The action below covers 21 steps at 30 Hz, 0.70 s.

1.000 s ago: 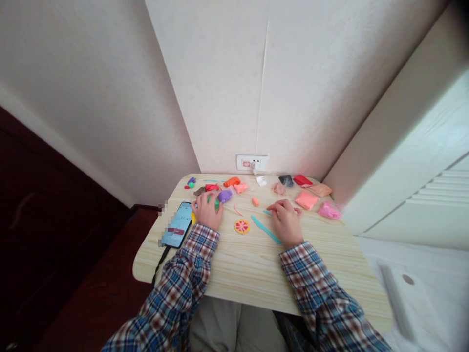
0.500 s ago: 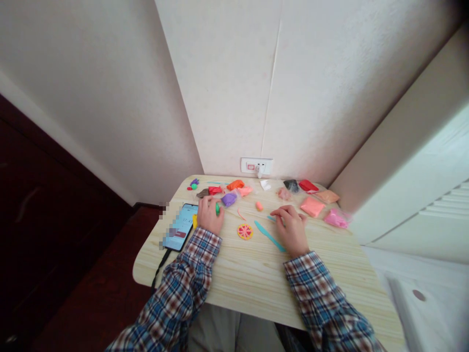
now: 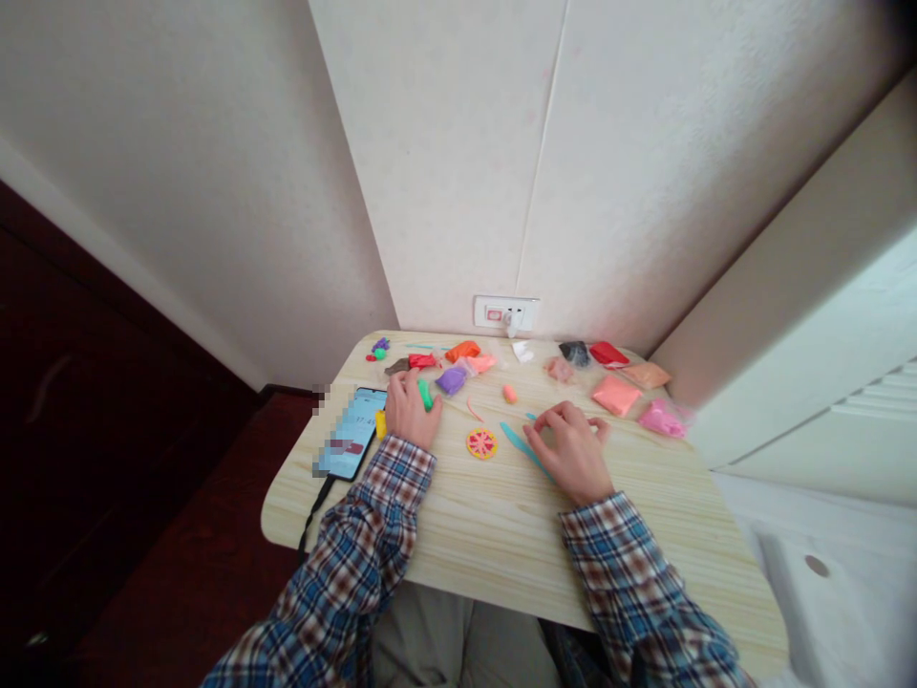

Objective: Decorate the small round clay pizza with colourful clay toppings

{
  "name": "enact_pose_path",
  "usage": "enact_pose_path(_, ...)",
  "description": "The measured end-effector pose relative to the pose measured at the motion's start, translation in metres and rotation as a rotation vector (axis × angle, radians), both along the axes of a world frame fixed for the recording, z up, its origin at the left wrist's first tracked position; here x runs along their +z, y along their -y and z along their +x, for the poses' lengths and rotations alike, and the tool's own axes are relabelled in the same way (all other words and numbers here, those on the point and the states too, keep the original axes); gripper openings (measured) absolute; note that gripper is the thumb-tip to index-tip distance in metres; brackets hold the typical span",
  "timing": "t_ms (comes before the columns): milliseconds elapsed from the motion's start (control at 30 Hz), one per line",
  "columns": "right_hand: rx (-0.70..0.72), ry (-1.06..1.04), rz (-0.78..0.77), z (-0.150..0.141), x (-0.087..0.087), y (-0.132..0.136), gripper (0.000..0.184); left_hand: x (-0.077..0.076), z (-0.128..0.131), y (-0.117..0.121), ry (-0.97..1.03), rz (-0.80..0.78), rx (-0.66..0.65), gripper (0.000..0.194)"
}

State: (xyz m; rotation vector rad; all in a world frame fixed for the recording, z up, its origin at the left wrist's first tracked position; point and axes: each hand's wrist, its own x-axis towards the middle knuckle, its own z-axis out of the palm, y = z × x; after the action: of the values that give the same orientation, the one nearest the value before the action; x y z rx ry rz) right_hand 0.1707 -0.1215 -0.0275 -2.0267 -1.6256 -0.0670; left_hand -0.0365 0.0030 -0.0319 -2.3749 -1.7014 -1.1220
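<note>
Yellow-rimmed disc [image 3: 481,443], 1, flat & round, red/pink inside, lies on wood-grain table [image 3: 487,535] btwn L hand [image 3: 412,413] & R hand [image 3: 569,454]; R hand half curled, thumb & index close, over 1 long blue knife [image 3: 517,441], can't tell if gripping; L hand palm down, fingers bent, at 1 green lump [image 3: 425,394], can't tell if held; 1 thin pink strip [image 3: 474,409], 1 stubby orange lump [image 3: 509,393] beyond disc; 5 soft packs [image 3: 616,394] far R: black, red, peach, coral, pink; 1 flat phone [image 3: 356,435] L, w/ 1 cord [image 3: 313,511]; 2 plaid sleeves [image 3: 616,549].
</note>
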Motion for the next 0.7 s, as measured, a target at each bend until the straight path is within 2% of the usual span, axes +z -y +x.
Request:
enact_pose_path(233, 0.085, 0.025, -0.066, -0.0058, 0.0002, 0.0041, 0.02, 0.0001, 0.0008, -0.0005, 0.162, 0.007, -0.071, 0.053)
enact_pose_path(467, 0.134, 0.019, -0.056, -0.007, -0.0001, 0.0047, 0.015, 0.0044, 0.0006, 0.0008, 0.35, 0.137, -0.177, 0.059)
enact_pose_path(700, 0.209, -0.035, -0.083, -0.0063, -0.0025, 0.0056, 0.013, -0.0029, -0.0028, 0.0004, 0.415, 0.1, -0.312, 0.069)
